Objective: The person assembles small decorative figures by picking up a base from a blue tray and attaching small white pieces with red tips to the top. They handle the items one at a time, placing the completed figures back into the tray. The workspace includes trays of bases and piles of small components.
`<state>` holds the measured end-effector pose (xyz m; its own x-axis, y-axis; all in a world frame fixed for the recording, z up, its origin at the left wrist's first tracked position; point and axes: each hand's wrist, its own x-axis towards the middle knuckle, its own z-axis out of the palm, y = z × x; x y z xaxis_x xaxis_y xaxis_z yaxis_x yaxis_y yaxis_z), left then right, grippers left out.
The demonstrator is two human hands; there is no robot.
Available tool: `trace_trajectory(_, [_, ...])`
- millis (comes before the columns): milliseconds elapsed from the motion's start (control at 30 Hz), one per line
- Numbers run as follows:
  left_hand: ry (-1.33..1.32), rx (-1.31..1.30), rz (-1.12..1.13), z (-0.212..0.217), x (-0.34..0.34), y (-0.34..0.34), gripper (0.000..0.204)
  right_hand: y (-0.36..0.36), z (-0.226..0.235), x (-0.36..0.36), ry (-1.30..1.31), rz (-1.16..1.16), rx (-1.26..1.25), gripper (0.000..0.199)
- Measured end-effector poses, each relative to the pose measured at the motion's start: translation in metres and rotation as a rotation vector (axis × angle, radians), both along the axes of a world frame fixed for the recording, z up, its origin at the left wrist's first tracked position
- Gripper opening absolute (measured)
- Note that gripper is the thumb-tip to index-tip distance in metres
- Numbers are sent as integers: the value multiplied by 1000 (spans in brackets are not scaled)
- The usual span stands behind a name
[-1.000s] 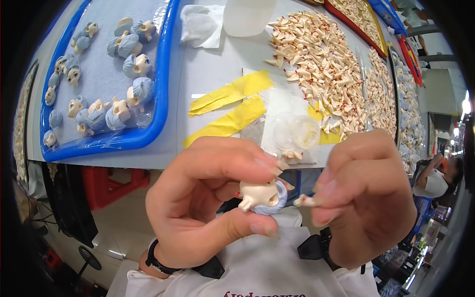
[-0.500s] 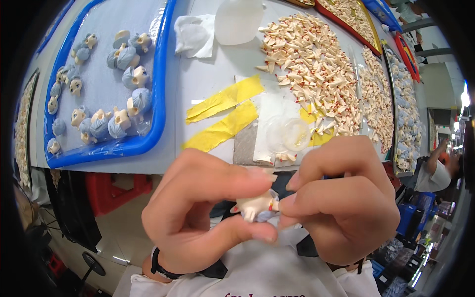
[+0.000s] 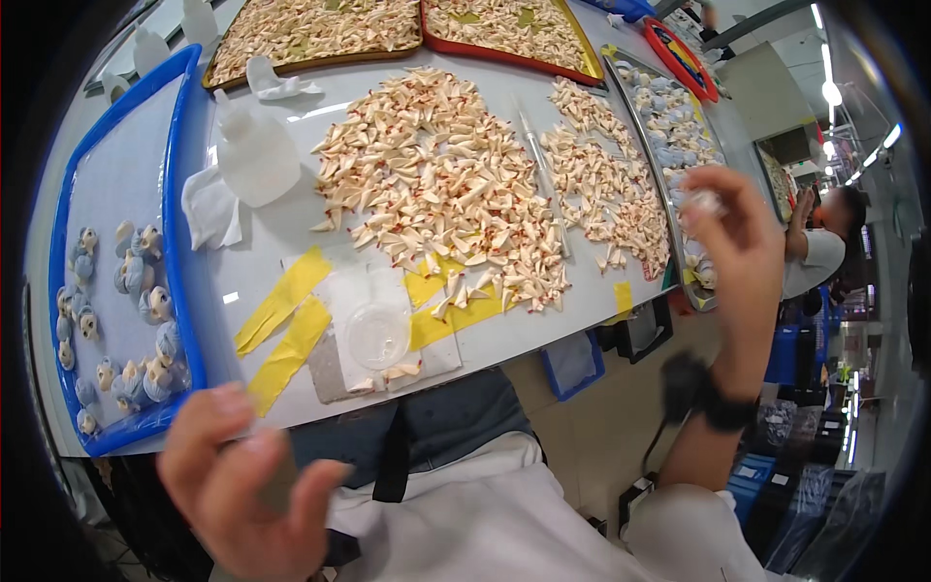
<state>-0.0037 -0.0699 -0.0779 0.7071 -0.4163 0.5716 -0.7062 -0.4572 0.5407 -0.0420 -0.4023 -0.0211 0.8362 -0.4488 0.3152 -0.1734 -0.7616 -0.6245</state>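
Note:
Near the front corner of the blue tray, my left hand is raised, blurred, its fingers apart and nothing visible in them. Inside that tray lie several small doll heads with pale blue hair. Far to the right, my right hand reaches over a long metal-edged tray filled with similar doll heads. Its curled fingers are around a small pale thing that looks like one of these doll heads; blur and the fingers hide most of it.
Many small cream pieces with red tips lie heaped mid-table. Before them are a round clear dish and yellow tape strips. A white bottle stands beside a tissue. Behind are trays of cream pieces. A person sits at right.
My hands have parted from the doll head they held together. The left moved left and opened; the right moved far right to the tray of heads. The view has shifted rightward.

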Motion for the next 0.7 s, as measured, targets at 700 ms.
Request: trace_trajectory(700, [258,716,243,12,63,21,36,-41,-15,12,450,227,-168,16])
